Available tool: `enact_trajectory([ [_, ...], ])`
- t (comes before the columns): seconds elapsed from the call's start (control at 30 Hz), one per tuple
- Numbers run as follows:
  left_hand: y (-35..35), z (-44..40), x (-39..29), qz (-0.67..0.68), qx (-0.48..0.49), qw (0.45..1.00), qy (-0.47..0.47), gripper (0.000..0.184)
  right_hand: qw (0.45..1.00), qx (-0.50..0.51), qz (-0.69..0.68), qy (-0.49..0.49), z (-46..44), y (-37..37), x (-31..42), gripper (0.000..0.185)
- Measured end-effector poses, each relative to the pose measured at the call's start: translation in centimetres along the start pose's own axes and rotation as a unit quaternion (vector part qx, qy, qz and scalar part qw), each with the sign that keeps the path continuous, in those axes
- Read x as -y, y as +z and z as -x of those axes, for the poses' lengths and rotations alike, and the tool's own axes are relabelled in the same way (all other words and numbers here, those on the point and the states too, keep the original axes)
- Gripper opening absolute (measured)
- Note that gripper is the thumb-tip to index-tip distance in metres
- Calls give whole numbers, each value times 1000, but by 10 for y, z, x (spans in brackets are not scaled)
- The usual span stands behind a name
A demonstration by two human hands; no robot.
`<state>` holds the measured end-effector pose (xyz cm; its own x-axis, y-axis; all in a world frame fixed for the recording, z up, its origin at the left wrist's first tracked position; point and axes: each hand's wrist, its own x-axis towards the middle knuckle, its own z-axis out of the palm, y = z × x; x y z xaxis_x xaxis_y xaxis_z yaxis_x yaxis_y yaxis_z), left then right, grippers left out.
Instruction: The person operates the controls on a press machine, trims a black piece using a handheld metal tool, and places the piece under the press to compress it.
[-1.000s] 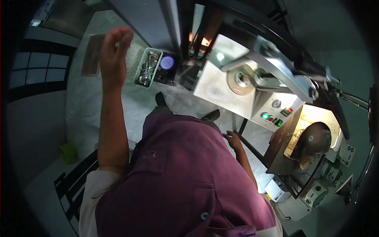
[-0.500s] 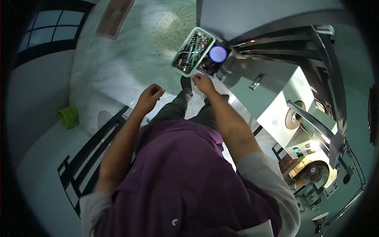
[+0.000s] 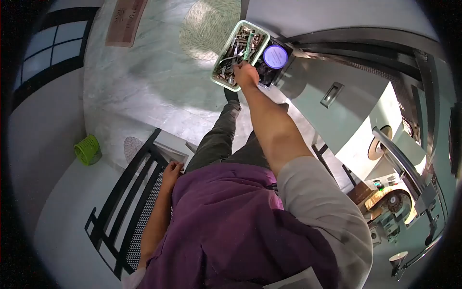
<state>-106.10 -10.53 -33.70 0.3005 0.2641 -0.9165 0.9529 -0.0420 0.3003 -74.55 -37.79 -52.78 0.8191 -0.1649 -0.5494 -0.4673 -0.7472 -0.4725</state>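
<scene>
My right hand (image 3: 246, 74) is over the near right side of a pale green plastic bin (image 3: 212, 77). Its fingers are bent down among the metal pieces (image 3: 236, 53) in the bin, and their tips are partly hidden; whatever they pinch is too small to make out. A green strip-like item (image 3: 249, 45) lies on top of the pieces. Down by my left thigh, my left hand (image 3: 172, 173) rests near the seat edge of a black metal bench (image 3: 130, 236), fingers curled, with nothing visible in them.
Right of the bin, a round tub with a purple rim (image 3: 275, 57) stands on a dark box. Farther right is a pale cabinet with a recessed handle (image 3: 332, 95). A woven round mat (image 3: 207, 29) and a lime green basket (image 3: 87, 150) are on the left.
My right hand has moved forward from the bin's near edge into its contents. My left hand has dropped back from above my lap to beside the bench seat.
</scene>
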Motion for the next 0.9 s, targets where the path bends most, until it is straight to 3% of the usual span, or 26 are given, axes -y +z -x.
enact_trajectory([
  [0.17,2,-15,-27,-32,-5,999,7,27,999,-17,-14,-32,19,-14,1,35],
  [0.23,9,-16,-49,-64,8,997,36,27,997,-7,58,-60,7,-5,5,39],
  [0.27,12,-12,-60,-88,8,995,48,24,995,45,84,-23,3,-6,12,40],
  [0.37,14,-17,-60,-99,32,991,83,23,998,42,35,32,-22,14,13,31],
  [0.5,20,-4,-69,-117,36,989,82,21,995,73,16,68,-14,-6,23,37],
  [0.57,19,-2,-73,-146,28,986,70,22,999,-21,-14,45,-6,-4,23,47],
  [0.6,18,-3,-71,-134,27,988,70,23,998,-46,0,-35,-16,18,10,50],
  [0.63,16,-5,-67,-122,27,990,69,25,998,-49,-3,-35,-15,16,13,50],
  [0.7,15,-11,-55,-111,27,991,73,26,996,1,50,-71,-10,17,12,31],
  [0.73,15,-11,-51,-99,29,992,69,26,994,-16,58,-88,-11,23,7,30],
  [0.77,13,-12,-46,-88,30,994,65,26,994,-14,57,-88,-17,27,6,30],
  [0.83,9,-10,-41,-94,31,994,54,26,999,17,36,5,-23,34,11,44],
  [0.87,8,-9,-38,-89,23,994,52,27,978,-42,193,-62,-17,41,13,36],
  [0.9,8,-8,-34,-83,17,995,49,27,978,-40,195,-66,-16,33,17,36],
])
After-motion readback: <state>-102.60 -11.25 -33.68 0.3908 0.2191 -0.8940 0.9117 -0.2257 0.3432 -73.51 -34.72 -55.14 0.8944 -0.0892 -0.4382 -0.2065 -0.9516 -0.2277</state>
